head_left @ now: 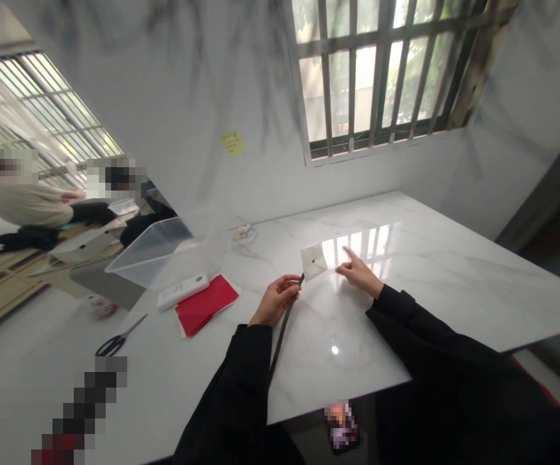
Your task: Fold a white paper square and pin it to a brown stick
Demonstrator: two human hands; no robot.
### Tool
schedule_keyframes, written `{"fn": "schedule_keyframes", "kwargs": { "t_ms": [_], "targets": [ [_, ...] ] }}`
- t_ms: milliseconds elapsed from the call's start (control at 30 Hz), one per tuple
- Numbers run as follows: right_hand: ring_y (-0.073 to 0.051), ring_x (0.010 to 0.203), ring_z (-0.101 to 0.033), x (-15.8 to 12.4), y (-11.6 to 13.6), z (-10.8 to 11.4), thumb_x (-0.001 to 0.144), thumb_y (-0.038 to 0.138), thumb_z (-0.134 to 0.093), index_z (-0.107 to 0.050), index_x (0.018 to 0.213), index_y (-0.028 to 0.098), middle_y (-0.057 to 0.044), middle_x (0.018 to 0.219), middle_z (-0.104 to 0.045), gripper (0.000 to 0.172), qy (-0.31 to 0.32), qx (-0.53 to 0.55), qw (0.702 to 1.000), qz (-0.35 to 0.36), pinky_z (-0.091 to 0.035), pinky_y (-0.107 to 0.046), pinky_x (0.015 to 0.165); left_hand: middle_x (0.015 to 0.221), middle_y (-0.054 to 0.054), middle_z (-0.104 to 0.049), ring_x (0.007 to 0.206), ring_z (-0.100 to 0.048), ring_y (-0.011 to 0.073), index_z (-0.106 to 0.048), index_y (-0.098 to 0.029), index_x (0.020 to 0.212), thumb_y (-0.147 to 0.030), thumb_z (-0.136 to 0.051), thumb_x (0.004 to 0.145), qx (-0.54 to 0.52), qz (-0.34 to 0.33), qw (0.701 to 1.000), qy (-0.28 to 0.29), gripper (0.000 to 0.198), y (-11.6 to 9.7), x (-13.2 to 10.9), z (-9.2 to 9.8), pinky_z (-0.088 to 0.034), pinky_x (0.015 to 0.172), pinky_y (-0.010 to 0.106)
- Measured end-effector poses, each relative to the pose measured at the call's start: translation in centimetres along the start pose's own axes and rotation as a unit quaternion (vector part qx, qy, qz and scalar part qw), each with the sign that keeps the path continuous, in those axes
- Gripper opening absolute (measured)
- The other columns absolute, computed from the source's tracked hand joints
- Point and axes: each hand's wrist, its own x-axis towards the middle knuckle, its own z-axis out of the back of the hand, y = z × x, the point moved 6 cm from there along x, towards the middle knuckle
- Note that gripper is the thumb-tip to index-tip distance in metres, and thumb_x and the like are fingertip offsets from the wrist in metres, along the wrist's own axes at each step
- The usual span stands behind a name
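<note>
**Black sleeves, dark strap, pale card: marble table, near edge**

Item 1. Dark strap (280, 339): narrow and long, running from the black sleeves (241, 394) up over the table edge to the left hand (276, 300). Fingers closed in a pinch on its upper end.

Item 2. Pale card (314, 260): small and squarish, at the strap's tip, just above the table (429, 284). Whether it is fastened to the strap cannot be told.

Item 3. Right hand (360, 275): just beside the card, loosely open, index finger extended, holding nothing.

Handling note: a pinch kept close to the tip, with the strap taut, would probably steady the card. The free hand is well placed to brace it.

Item 4. Surroundings, left of the hands: red paper (207, 303), a white handset (183, 291) lying partly on it, a clear plastic bin (158, 252), and scissors (117, 341) nearer the edge. Barred window (371, 71) and yellow note (233, 143) on the wall behind.
</note>
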Motion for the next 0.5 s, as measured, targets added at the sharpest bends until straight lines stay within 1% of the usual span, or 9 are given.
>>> {"fn": "schedule_keyframes", "kwargs": {
  "t_ms": [33,67,100,133,167,200,333,433,500],
  "targets": [
    [-0.007,0.05,-0.034,-0.6,-0.4,-2.0,0.077,0.036,-0.078,-0.063,0.133,0.013,0.007,0.061,-0.048,0.062,0.141,-0.044,0.989,-0.03,-0.024,-0.02,0.045,0.081,0.003,-0.07,0.066,-0.058,0.0088,-0.075,-0.015,0.099,-0.032,-0.095,0.063,0.002,-0.002,1.0,0.0,0.045,0.0,0.0,0.0,-0.045,0.064,0.022],
    [-0.007,0.051,-0.036,-1.9,-1.0,-4.0,0.076,0.037,-0.081,-0.067,0.13,0.01,0.006,0.061,-0.05,0.061,0.294,-0.081,0.95,-0.064,-0.024,-0.02,0.045,0.081,0.003,-0.07,0.067,-0.058,0.009,-0.075,-0.015,0.1,-0.032,-0.095,0.064,0.001,-0.005,1.0,-0.005,0.045,0.0,0.0,0.0,-0.045,0.065,0.022],
    [-0.007,0.051,-0.037,-3.4,-1.5,-5.5,0.077,0.038,-0.083,-0.069,0.127,0.009,0.005,0.062,-0.052,0.06,0.424,-0.103,0.895,-0.094,-0.024,-0.021,0.046,0.081,0.003,-0.07,0.067,-0.059,0.0091,-0.075,-0.015,0.1,-0.033,-0.095,0.064,-0.001,-0.008,1.0,-0.013,0.045,0.0,0.0,0.1,-0.045,0.065,0.022],
    [-0.007,0.051,-0.037,-4.6,-1.9,-6.4,0.078,0.041,-0.083,-0.07,0.127,0.009,0.004,0.063,-0.052,0.06,0.51,-0.107,0.847,-0.11,-0.023,-0.021,0.046,0.081,0.003,-0.07,0.068,-0.059,0.0091,-0.074,-0.016,0.1,-0.033,-0.095,0.064,-0.004,-0.009,1.0,-0.021,0.045,-0.1,0.0,0.1,-0.046,0.066,0.022],
    [-0.006,0.051,-0.035,-5.3,-2.0,-6.9,0.081,0.043,-0.083,-0.07,0.128,0.01,0.005,0.062,-0.049,0.059,0.55,-0.093,0.822,-0.114,-0.022,-0.021,0.046,0.082,0.002,-0.069,0.069,-0.059,0.0092,-0.074,-0.016,0.101,-0.033,-0.094,0.064,-0.007,-0.009,1.0,-0.026,0.045,0.0,0.0,0.2,-0.046,0.067,0.022],
    [-0.006,0.051,-0.031,-5.4,-1.9,-7.2,0.084,0.045,-0.081,-0.07,0.129,0.011,0.007,0.062,-0.045,0.058,0.553,-0.068,0.824,-0.109,-0.02,-0.021,0.046,0.082,0.002,-0.069,0.069,-0.059,0.0093,-0.074,-0.016,0.101,-0.033,-0.094,0.064,-0.009,-0.008,1.0,-0.028,0.046,0.0,0.0,0.2,-0.047,0.068,0.022],
    [-0.005,0.051,-0.018,-3.8,-1.7,-6.4,0.086,0.043,-0.079,-0.068,0.127,0.013,0.011,0.061,-0.03,0.053,0.452,0.026,0.888,-0.085,-0.014,-0.02,0.045,0.083,0.002,-0.069,0.069,-0.059,0.009,-0.073,-0.015,0.102,-0.032,-0.095,0.063,-0.021,-0.008,1.0,-0.022,0.048,0.1,0.2,0.2,-0.047,0.068,0.022],
    [-0.005,0.051,-0.018,-2.8,-1.4,-5.0,0.086,0.041,-0.079,-0.066,0.125,0.011,0.011,0.062,-0.032,0.051,0.387,0.059,0.918,-0.065,-0.014,-0.019,0.045,0.083,0.002,-0.069,0.07,-0.06,0.0089,-0.072,-0.015,0.103,-0.032,-0.095,0.063,-0.031,-0.005,0.999,-0.027,0.049,0.2,0.3,0.3,-0.049,0.069,0.022],
    [-0.005,0.052,-0.02,-2.6,-1.2,-4.4,0.086,0.04,-0.078,-0.065,0.126,0.01,0.01,0.062,-0.033,0.052,0.355,0.078,0.93,-0.058,-0.014,-0.019,0.045,0.084,0.002,-0.069,0.071,-0.061,0.0092,-0.072,-0.015,0.103,-0.033,-0.095,0.063,-0.036,-0.001,0.999,-0.027,0.05,0.3,0.3,0.3,-0.05,0.071,0.022]
  ]
}}
